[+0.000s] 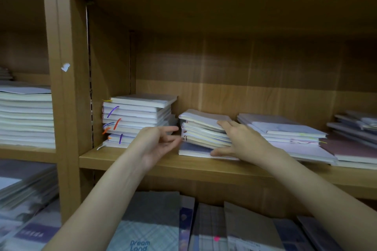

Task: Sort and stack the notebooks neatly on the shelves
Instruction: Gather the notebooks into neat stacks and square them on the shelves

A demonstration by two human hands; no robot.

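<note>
Head view, the only one we have, looks into a brown wooden shelf unit (183, 161); on its middle board we see several stacks of notebooks; at the far left of that bay stands a squared stack of white notebooks with purple and orange ribbon markers (136, 120); just right of it sits a small tilted pile of pale notebooks with cream page edges (202, 130), leaning up at its left end and resting on a flat grey-blue notebook (193, 152); further right lies a low spread of lilac and white notebooks (285, 134), and at the far right edge a loose heap of grey and mauve notebooks (355, 138).

Our right hand (242, 140) grips the tilted pile from its near right side; the fingers lie over the top cover and the thumb reaches beneath, along the near edge of the flat notebook; our left hand (157, 144) hovers at the pile's left end, palm turned toward it, fingers loosely spread and holding nothing; whether the fingertips touch the spines we cannot tell.

In the left bay we see a tall stack of cream-edged white notebooks (26, 120); on the near lower shelf lie larger plaid and grey notebooks (155, 226), one printed "Dream Land".
</note>
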